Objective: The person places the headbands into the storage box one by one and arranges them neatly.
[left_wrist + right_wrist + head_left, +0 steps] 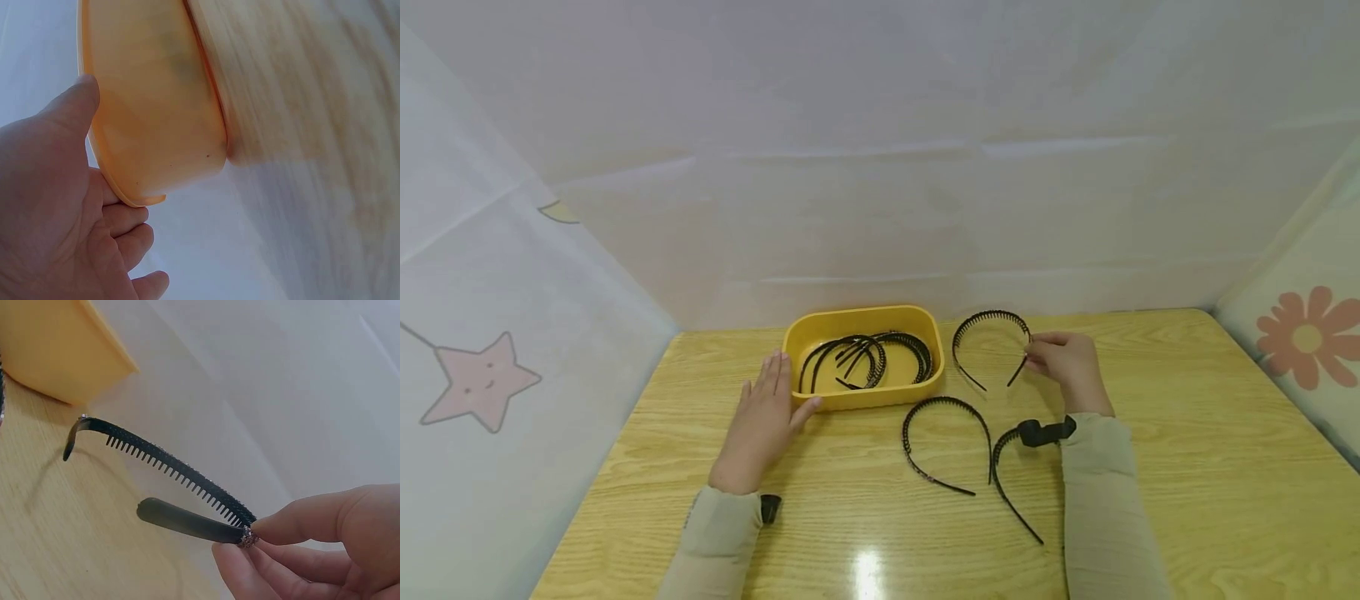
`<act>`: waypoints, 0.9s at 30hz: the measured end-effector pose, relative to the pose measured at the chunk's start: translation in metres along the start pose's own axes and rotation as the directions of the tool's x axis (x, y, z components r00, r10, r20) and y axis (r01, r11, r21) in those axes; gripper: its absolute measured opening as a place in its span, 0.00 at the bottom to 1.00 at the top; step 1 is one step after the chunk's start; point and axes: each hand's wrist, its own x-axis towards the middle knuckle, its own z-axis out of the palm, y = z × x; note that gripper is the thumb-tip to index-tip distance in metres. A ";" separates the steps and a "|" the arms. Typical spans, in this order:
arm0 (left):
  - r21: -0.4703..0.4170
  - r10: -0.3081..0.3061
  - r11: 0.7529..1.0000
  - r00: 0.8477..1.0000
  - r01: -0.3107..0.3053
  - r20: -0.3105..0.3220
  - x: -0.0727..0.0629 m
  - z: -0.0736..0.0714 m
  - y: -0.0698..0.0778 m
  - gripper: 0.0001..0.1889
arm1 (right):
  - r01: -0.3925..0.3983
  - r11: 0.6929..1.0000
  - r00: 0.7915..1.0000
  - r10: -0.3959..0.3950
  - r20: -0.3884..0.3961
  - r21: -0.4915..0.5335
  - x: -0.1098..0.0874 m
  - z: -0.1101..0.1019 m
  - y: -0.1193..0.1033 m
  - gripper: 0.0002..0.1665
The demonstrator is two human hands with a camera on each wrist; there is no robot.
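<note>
Head view: headband (991, 314) in right hand (1066, 362)

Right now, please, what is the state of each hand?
Left hand: open, touching the yellow container at its rim.
Right hand: closed, pinching a black headband between thumb and fingers.

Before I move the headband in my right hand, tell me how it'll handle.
The headband seems stiff: its arch shows no sag, pinched by the right hand near one end. It is probably light, being thin. Its comb-like teeth might snag.
</note>
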 end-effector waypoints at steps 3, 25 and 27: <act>-0.001 0.001 1.000 1.000 -0.001 -0.003 0.000 0.000 0.000 0.48 | 0.005 0.999 1.000 -0.005 -0.012 0.032 -0.003 0.001 -0.005 0.27; 0.004 -0.004 1.000 1.000 0.004 -0.003 0.000 0.001 0.000 0.48 | 0.147 0.979 0.988 -0.152 0.021 0.143 -0.016 0.021 -0.029 0.24; 0.002 -0.004 1.000 1.000 0.004 -0.001 0.000 0.000 0.000 0.48 | 0.152 0.976 0.987 -0.159 0.036 0.157 -0.016 0.025 -0.029 0.24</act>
